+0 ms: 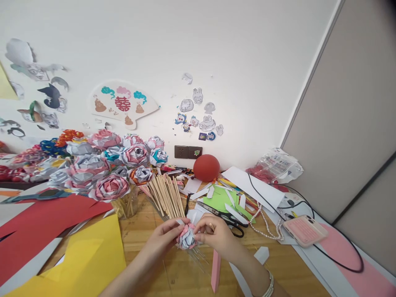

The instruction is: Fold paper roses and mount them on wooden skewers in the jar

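A pink and pale blue paper flower (187,237) is between my two hands, low over the wooden table. My left hand (168,232) is closed on its left side, fingertips pinching the petals near the top. My right hand (213,232) pinches the petals on the other side, and a small pale stick end seems to poke out between its fingers. Below the flower lie several thin clear strands (198,258). A folded pink paper strip (215,271) rests just right of them. Black-handled scissors (229,216) lie behind my right hand.
Finished paper flowers (111,186) stand at the left in a clear cup (125,204). Wooden sticks (167,196) lie in the middle, near a red balloon (206,168) and green paper scraps (219,199). Yellow paper (93,251) covers the left front; a phone (305,231) is at right.
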`<state>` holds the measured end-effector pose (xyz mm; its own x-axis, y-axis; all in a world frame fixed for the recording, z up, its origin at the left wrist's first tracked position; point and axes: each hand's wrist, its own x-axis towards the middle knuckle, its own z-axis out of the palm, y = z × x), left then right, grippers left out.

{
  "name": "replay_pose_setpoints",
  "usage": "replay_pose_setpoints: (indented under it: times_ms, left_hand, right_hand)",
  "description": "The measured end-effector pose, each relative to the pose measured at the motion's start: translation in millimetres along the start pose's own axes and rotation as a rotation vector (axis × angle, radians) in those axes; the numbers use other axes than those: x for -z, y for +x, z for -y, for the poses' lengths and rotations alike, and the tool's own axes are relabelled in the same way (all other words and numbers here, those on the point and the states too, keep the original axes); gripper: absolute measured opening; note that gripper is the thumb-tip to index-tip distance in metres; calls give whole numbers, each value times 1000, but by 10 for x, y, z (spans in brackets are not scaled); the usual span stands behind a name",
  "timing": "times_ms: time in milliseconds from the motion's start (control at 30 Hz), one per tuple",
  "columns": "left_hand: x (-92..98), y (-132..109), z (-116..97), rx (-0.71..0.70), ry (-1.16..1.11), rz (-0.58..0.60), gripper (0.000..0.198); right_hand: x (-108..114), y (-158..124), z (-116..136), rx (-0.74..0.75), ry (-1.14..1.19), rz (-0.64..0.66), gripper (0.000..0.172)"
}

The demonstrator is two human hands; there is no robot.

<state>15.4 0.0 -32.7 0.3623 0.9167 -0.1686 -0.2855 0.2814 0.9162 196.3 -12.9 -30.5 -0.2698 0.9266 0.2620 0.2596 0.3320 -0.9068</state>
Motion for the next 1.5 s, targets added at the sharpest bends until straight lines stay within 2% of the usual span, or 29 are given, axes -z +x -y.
replay_pose_setpoints:
  times_ms: [133,300,433,533,733,967,1133,1200,1367,1500]
  left_hand:
    - [-3,-10,-22,-24,12,29,33]
    - [-3,-17,-31,-39,46,14,33]
    - [-11,-30,-44,-30,42,4,34]
    - [-30,-38,-62,-42,41,-14,35]
    - [-55,-45,-67,-49,37,-57,34]
    - [-57,-42,-53,-48,61,-33,32]
    - [-75,-61,-66,-47,29,-31,32]
    - [-68,-61,-60,-48,22,-28,33]
    - [-44,-42,-33,-46,37,-27,34]
    - [-43,-41,-31,-29,47,-29,34]
  right_hand:
    - [6,2,-9,13,13,1,4]
    - [1,8,-41,31,7,10,4]
    - [-7,0,-22,56,-40,-30,1]
    - [-21,-25,-4,121,-152,-63,4]
    - [-92,-78,-5,403,-570,-182,19]
    - [-118,-72,44,334,-485,-211,17]
    - [-127,-99,28,444,-634,-262,16]
    - [-126,-97,46,378,-529,-232,14]
    - [-109,-37,65,46,-87,-102,7]
    - [-95,-13,15,-38,132,-50,8]
